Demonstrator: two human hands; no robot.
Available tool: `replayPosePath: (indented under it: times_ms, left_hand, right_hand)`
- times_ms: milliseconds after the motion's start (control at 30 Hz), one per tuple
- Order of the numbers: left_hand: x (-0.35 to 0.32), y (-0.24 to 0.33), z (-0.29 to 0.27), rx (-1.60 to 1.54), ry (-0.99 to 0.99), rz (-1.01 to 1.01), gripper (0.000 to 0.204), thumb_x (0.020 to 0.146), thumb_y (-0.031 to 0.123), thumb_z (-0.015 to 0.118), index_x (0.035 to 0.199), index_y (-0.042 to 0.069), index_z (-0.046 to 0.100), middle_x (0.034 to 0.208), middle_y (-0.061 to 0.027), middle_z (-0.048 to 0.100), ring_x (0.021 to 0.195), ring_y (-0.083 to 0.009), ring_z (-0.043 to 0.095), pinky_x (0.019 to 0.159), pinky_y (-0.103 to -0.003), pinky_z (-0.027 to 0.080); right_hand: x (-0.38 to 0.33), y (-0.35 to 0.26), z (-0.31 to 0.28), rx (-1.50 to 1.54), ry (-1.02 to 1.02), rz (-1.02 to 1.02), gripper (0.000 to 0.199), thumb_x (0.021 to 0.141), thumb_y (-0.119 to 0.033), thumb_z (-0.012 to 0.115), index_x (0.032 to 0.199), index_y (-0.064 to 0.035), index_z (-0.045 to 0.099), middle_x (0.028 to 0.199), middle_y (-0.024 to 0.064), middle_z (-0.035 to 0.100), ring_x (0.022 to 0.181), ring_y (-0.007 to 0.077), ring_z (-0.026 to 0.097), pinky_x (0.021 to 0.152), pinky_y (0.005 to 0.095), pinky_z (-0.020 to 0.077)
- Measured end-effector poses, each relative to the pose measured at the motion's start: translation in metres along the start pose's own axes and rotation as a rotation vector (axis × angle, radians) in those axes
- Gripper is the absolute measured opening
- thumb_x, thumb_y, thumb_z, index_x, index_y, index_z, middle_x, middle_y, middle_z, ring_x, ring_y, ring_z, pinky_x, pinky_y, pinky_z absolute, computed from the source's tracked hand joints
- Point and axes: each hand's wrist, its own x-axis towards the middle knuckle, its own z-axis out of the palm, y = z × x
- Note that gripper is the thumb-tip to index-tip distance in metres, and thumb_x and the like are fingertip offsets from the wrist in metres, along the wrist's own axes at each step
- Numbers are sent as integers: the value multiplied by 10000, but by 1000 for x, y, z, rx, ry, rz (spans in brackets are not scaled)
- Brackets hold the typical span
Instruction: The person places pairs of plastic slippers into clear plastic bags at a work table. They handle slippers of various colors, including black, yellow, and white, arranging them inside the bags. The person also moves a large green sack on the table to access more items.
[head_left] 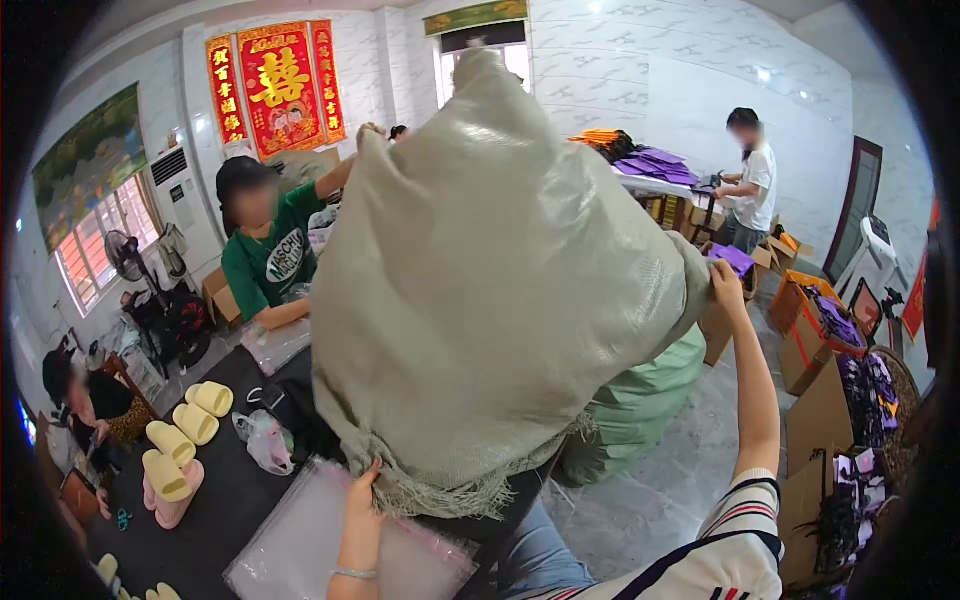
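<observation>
A large grey-green woven sack [500, 270] is spread up in front of me, with a frayed lower edge. My left hand [365, 492] grips its lower left corner, fingers closed on the cloth. Out to the right, my right hand [727, 284] is closed on the sack's right corner at arm's length. A person in a green shirt [268, 258] stands across the table with one raised hand at the sack's upper left. Beneath my left forearm lies a stack of clear plastic bags [300, 535]. The sack hides much of the table.
Pale yellow slippers [195, 424], pink slippers [172, 510] and a small plastic bag [266, 442] lie on the dark table [120, 475]. A full green sack [640, 400] stands on the floor beyond. Cartons [815, 410] line the right; another person [757, 190] works at the back.
</observation>
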Motion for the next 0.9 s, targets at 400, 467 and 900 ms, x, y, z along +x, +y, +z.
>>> replayPosePath:
  times_ms: [400, 467, 900]
  left_hand:
    - [31, -6, 22, -320, -192, 106, 440, 980, 303, 436, 1329, 35, 425, 1347, -130, 468, 1215, -307, 471, 1030, -462, 397]
    - [38, -6, 16, -357, -272, 127, 463, 979, 341, 438, 1332, 43, 423, 1361, -129, 453, 1231, -310, 454, 1042, -463, 383]
    - [21, 45, 109, -262, -2, 54, 705, 863, 499, 597, 1389, 84, 377, 1432, -98, 392, 1298, -307, 373, 1068, -496, 313]
  right_hand:
    - [78, -2, -10, 21, 239, -77, 275, 911, -261, 543, 1018, -12, 589, 856, 177, 627, 794, 279, 610, 741, 364, 452]
    - [93, -10, 7, 64, 255, -82, 275, 909, -259, 545, 1007, -7, 594, 867, 181, 632, 797, 284, 608, 751, 365, 452]
    - [254, -45, -48, 37, 542, -9, 352, 877, -314, 568, 1105, -59, 650, 1000, 138, 677, 908, 236, 627, 795, 374, 485]
